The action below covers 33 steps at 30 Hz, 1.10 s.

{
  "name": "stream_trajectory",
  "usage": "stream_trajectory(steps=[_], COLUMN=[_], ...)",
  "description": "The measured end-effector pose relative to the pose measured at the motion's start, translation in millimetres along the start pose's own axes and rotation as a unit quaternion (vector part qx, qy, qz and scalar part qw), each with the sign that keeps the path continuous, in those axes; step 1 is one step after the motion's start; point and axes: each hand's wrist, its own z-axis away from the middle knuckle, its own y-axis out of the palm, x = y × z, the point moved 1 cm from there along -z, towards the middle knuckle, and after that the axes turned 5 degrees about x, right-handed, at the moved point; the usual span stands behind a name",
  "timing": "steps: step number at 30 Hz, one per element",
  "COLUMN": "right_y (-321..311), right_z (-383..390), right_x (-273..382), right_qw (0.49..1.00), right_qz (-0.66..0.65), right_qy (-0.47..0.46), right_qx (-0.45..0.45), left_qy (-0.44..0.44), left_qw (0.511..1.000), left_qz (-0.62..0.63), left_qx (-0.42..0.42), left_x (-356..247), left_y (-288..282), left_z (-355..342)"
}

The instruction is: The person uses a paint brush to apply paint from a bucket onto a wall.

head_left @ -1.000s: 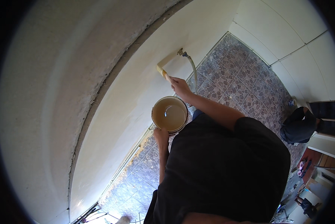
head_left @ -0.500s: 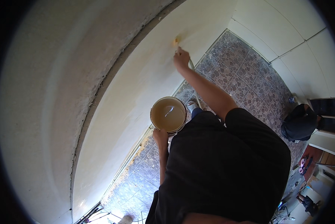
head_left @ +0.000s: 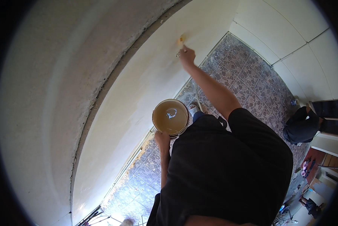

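Observation:
My right hand (head_left: 187,55) reaches out to the cream wall (head_left: 138,81), its fingers closed round a paintbrush. The brush's yellowish bristles (head_left: 181,39) are blurred and meet the wall or lie very close to it. Close to my body, my left hand (head_left: 162,140) grips the near rim of a round bucket (head_left: 154,116). Thin, pale tan liquid (head_left: 169,122) fills its lower part, with a bright reflection on the surface. The left fingers on the bucket's far side are partly hidden.
A rough ledge (head_left: 101,88) runs along the wall. Patterned tiles cover the floor (head_left: 248,71), where my foot (head_left: 193,109) shows beside the bucket. At the right, a person in dark clothes (head_left: 302,126) is low down by a small container (head_left: 294,102). Another person (head_left: 311,206) is farther off.
My right hand and the brush have shifted slightly to the right along the wall. In the bucket the reflection on the liquid has changed shape. My left hand keeps its hold.

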Motion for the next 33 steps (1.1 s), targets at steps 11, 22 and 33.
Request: stream_trajectory(steps=[11,22,33], right_y=[-67.3,-33.0,6.5], right_z=[42.4,171.6,60.3], right_x=[51.9,41.1,60.3], right_qw=[0.980,0.942,0.993], right_qz=[0.056,-0.083,-0.058], right_qy=[0.136,0.076,0.061], right_qx=[0.136,0.318,0.083], left_qy=[-0.001,-0.010,0.004], left_qw=[0.999,0.998,1.000], left_qz=[0.046,0.066,0.026], left_qx=[-0.015,-0.001,-0.002], left_x=[20.8,16.2,2.0], left_y=[-3.9,-2.0,-8.7], left_z=[-0.2,-5.5,0.4])
